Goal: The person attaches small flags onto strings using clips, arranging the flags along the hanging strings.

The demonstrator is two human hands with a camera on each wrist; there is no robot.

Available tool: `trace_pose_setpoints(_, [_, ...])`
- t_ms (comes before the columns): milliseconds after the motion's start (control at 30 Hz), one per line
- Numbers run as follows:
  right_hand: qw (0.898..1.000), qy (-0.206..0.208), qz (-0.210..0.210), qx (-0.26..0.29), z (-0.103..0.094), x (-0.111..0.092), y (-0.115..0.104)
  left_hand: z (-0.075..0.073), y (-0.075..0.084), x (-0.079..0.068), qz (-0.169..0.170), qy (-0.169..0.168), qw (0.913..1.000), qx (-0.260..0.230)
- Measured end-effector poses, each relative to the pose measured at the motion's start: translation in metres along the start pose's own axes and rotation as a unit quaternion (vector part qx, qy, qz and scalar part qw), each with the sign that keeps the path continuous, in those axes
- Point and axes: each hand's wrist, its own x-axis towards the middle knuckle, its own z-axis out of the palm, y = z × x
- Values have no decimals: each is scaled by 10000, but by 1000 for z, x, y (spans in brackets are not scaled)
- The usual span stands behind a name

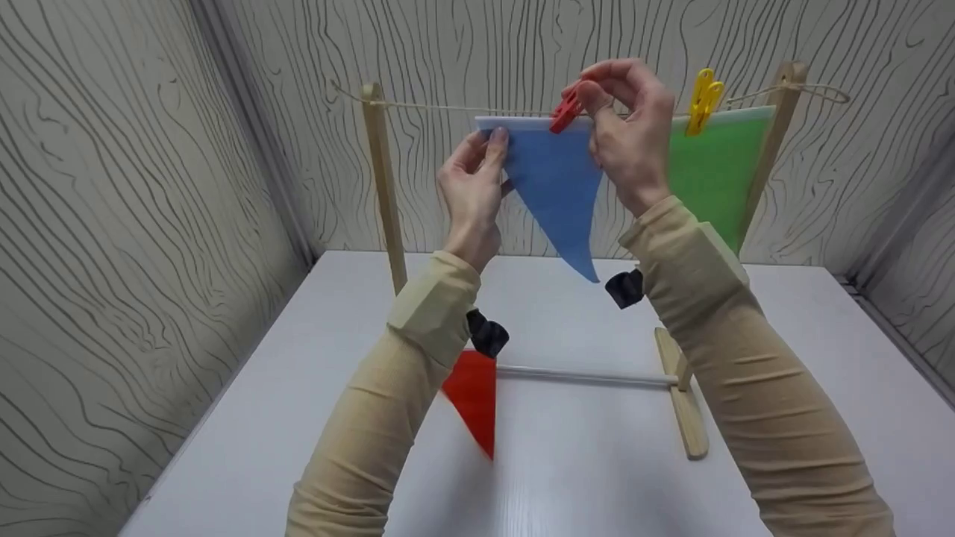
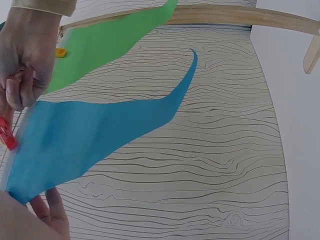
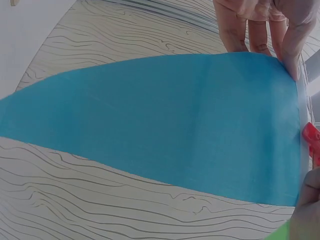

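Observation:
A blue triangular pennant (image 1: pixel 556 171) with a white top edge hangs at the string (image 1: pixel 440 108), its tip pointing down. My left hand (image 1: pixel 477 179) pinches the pennant's upper left corner between thumb and fingers. With my right hand (image 1: pixel 634 123) I grip a red clothespin (image 1: pixel 567 110), whose jaws sit over the white edge near its middle. To the right, a yellow clothespin (image 1: pixel 703 104) clips a green pennant (image 1: pixel 720 171) to the same string. The right wrist view shows the blue pennant (image 3: pixel 165 125) up close, with the red clothespin (image 3: pixel 311 137) at its top edge.
Wooden posts (image 1: pixel 384 179) hold the string at both ends. On the white table (image 1: pixel 582 462) lies a red pennant (image 1: pixel 477 395), partly behind my left arm. A white rod (image 1: pixel 582 374) runs low to a wooden foot (image 1: pixel 690 418). Wood-grain-patterned walls (image 1: pixel 462 45) stand close behind.

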Motion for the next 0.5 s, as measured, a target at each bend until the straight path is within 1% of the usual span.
trace_pose_setpoints(100, [9989, 9, -127, -451, 1, 0, 1, 0, 0, 1, 34, 11, 10000, 20])
trace_pose_setpoints(167, [9979, 1, -179, -625, 2, 0, 1, 0, 0, 1, 47, 11, 10000, 36])
trace_pose_setpoints(500, [9951, -114, -94, -975, 3, 2, -2, 1, 2, 0, 71, -12, 9999, 93])
